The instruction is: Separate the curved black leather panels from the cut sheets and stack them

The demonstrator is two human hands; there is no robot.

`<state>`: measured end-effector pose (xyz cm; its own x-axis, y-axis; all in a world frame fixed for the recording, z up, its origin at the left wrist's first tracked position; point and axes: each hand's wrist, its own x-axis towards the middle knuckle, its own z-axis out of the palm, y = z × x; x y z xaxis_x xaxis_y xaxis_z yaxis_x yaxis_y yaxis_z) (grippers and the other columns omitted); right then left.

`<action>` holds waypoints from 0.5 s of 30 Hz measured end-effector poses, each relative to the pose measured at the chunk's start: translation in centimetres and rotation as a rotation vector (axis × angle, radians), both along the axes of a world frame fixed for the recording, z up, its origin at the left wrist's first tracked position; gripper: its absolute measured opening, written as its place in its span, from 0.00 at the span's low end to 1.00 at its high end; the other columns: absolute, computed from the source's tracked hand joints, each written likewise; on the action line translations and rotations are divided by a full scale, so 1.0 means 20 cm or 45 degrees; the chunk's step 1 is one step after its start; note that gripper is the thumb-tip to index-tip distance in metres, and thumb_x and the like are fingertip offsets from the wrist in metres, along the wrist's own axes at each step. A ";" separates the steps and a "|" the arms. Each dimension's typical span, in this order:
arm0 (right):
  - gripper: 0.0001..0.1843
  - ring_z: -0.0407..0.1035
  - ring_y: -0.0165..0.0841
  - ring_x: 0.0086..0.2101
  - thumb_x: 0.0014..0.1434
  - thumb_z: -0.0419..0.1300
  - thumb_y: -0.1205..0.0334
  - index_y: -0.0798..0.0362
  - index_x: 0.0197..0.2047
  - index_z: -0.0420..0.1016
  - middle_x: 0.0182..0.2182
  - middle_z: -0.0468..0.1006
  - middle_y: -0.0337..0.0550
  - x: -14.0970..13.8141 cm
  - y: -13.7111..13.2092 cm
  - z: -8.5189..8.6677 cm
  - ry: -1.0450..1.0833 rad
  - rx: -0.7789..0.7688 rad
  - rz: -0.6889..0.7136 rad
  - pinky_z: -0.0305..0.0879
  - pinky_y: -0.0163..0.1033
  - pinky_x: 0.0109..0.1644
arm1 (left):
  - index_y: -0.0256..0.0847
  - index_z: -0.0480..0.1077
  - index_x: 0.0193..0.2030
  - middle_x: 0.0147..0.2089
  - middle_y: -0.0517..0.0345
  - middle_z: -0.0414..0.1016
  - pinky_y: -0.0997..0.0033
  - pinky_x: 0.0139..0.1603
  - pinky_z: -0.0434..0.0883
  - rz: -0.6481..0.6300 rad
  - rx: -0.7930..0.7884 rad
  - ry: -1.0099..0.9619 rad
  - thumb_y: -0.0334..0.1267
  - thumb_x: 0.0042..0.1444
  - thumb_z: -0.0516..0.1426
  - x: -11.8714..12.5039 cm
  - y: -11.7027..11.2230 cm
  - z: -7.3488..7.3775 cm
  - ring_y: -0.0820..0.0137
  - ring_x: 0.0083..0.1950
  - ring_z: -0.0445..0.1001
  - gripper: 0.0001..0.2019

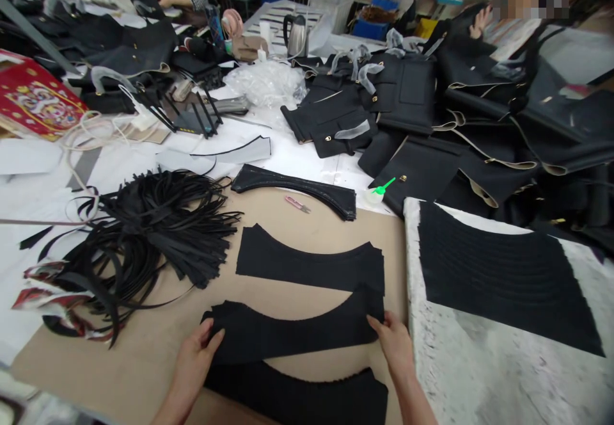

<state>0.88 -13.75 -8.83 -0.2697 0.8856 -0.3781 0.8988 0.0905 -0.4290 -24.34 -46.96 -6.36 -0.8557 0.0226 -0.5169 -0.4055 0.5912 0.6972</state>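
Note:
Between my two hands is a black curved fabric panel (292, 335), pinched at its left end by my left hand (197, 348) and at its right end by my right hand (391, 338). Its concave edge faces away from me. Another black panel (307, 268) of like shape lies just beyond, and its right end meets the held one. Nearest me, a further black panel (311, 396) is partly covered by the held piece. Farther back rests a narrower stack of curved black pieces (292, 188), with small pink-handled thread snips (297, 204) below it.
A tangled bundle of black strips (158, 226) lies at left on brown board (223, 204). To the right, a pale slab (480, 361) bears overlapping black pieces (499, 271). A white pot with a green brush (384, 187) stands near black bags (403, 92). Two people work across the table.

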 end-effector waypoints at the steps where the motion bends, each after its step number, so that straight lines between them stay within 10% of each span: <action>1: 0.16 0.68 0.38 0.26 0.48 0.54 0.45 0.50 0.28 0.69 0.22 0.72 0.40 0.01 0.01 0.02 0.044 0.002 0.010 0.60 0.39 0.28 | 0.36 0.75 0.42 0.46 0.44 0.80 0.51 0.61 0.66 0.011 0.004 0.004 0.41 0.42 0.64 -0.01 0.01 0.02 0.50 0.56 0.73 0.19; 9: 0.21 0.71 0.41 0.34 0.47 0.64 0.47 0.53 0.40 0.74 0.31 0.78 0.43 0.02 0.13 0.14 0.762 -0.138 -0.163 0.69 0.42 0.37 | 0.37 0.74 0.44 0.43 0.52 0.80 0.58 0.54 0.73 -0.163 0.388 0.025 0.53 0.42 0.65 -0.24 0.24 0.15 0.56 0.49 0.76 0.25; 15: 0.24 0.72 0.41 0.34 0.49 0.61 0.43 0.54 0.40 0.74 0.33 0.79 0.45 -0.09 0.28 -0.02 0.617 -0.024 -0.106 0.69 0.44 0.39 | 0.36 0.73 0.41 0.41 0.49 0.80 0.60 0.52 0.73 -0.188 0.411 0.029 0.60 0.34 0.66 -0.40 0.44 -0.05 0.57 0.47 0.77 0.33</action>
<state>-0.98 -8.08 -9.16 -0.3473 0.9058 -0.2426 0.5992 0.0154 -0.8005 -32.42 -38.25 -7.41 -0.8422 0.3061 -0.4439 -0.3141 0.3905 0.8654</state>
